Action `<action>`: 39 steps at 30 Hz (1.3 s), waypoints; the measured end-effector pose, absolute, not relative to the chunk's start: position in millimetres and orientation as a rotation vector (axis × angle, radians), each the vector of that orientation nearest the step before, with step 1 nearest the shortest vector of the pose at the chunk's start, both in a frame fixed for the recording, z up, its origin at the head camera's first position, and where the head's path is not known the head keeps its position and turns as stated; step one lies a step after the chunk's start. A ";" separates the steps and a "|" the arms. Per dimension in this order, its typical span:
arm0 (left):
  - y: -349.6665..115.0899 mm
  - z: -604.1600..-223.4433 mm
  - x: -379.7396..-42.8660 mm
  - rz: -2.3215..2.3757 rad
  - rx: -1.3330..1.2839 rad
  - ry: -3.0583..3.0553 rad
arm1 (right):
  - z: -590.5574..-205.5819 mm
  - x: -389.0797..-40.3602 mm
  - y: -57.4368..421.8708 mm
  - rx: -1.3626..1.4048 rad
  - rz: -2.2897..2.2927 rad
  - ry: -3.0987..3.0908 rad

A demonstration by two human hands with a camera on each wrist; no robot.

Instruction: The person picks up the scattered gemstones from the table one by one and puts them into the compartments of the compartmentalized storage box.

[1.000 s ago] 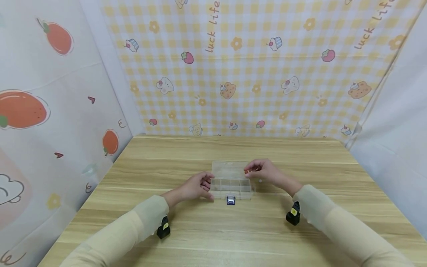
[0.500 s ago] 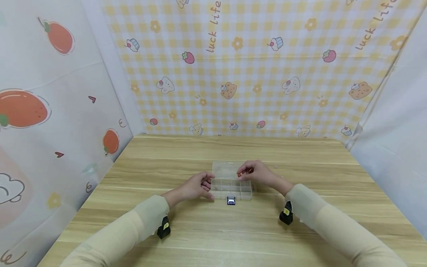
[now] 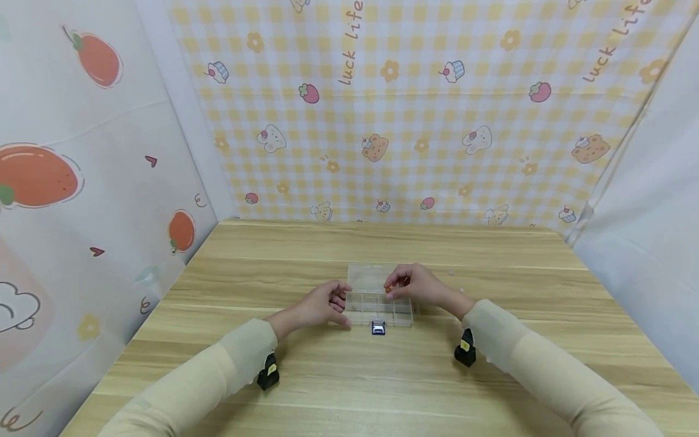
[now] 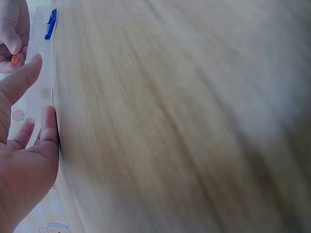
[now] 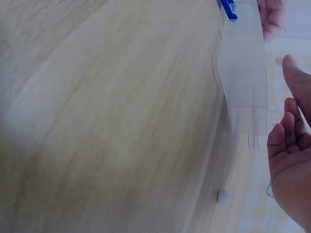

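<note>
A shallow, clear plastic box with divided compartments [image 3: 360, 317] sits on the pale wood-grain table [image 3: 327, 394], its long side facing the person, probably because that leaves the compartments within reach of both hands. Its clear, flat plastic lid [image 3: 364, 278] lies folded back on the far side, which leaves the compartments uncovered from above. A small dark-blue plastic latch [image 3: 378, 328] juts from the near edge, out of the way of the opening.

The left hand [image 3: 318, 306] is at the box's left end, thumb and forefinger spread wide near its near and far corners. This looks like a brace against sliding, though how firmly it presses I cannot tell.

The right hand [image 3: 422, 286] is narrowed to a fingertip pinch on a small orange piece [image 3: 388, 289], which suits something so little. The piece is held near the hinge line, right of the box's middle; whether it is over the lid or a far compartment is hard to judge.

Two tiny pale bits [image 3: 462, 290] lie on the table beyond the right hand, too small to identify.
</note>
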State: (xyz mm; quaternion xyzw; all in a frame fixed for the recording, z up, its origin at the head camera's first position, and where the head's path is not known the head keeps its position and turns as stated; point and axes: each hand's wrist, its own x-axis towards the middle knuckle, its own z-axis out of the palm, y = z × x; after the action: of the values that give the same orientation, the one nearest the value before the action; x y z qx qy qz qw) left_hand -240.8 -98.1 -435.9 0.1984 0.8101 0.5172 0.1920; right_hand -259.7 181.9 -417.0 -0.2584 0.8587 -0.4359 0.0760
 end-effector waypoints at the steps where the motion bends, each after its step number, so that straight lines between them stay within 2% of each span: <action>1: -98.3 -436.0 -240.9 1.454 0.556 2.273 | -417.2 -259.8 181.6 -0.776 -1.308 2.570; 39: -97.3 -434.8 -241.0 1.444 0.561 2.274 | -420.9 -262.0 177.1 -0.819 -1.206 2.608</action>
State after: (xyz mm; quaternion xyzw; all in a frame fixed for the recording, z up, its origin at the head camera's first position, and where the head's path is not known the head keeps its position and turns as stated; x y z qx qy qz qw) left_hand -241.0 -97.3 -434.8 0.2002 0.8107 0.5149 0.1939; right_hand -262.0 177.1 -420.9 -0.2733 0.8703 -0.4025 0.0768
